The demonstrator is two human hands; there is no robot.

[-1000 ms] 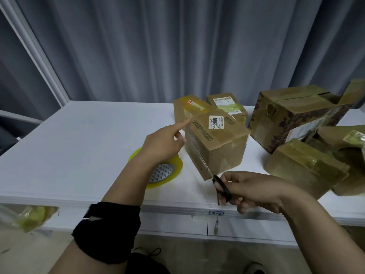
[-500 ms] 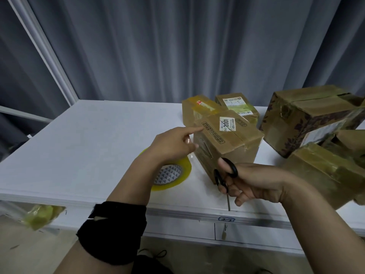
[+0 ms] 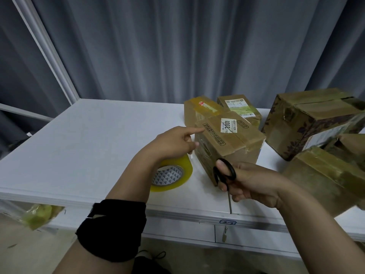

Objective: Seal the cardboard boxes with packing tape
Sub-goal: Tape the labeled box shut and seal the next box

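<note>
Here, right hand [image 3: 254,180] grips scissors [image 3: 225,173]; left hand [image 3: 169,144] touches box [image 3: 237,143] labelled 2001 with straight forefinger; desk tag [image 3: 225,222] reads 2-7

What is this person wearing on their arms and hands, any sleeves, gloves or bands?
No gloves, rings or watch show on the left hand or the right hand. No sleeves are in view. The only thing worn is a wide black band round the left forearm, near the elbow.

Packing stn: boxes [image 3: 229,143], tape roll [image 3: 171,175]
</note>
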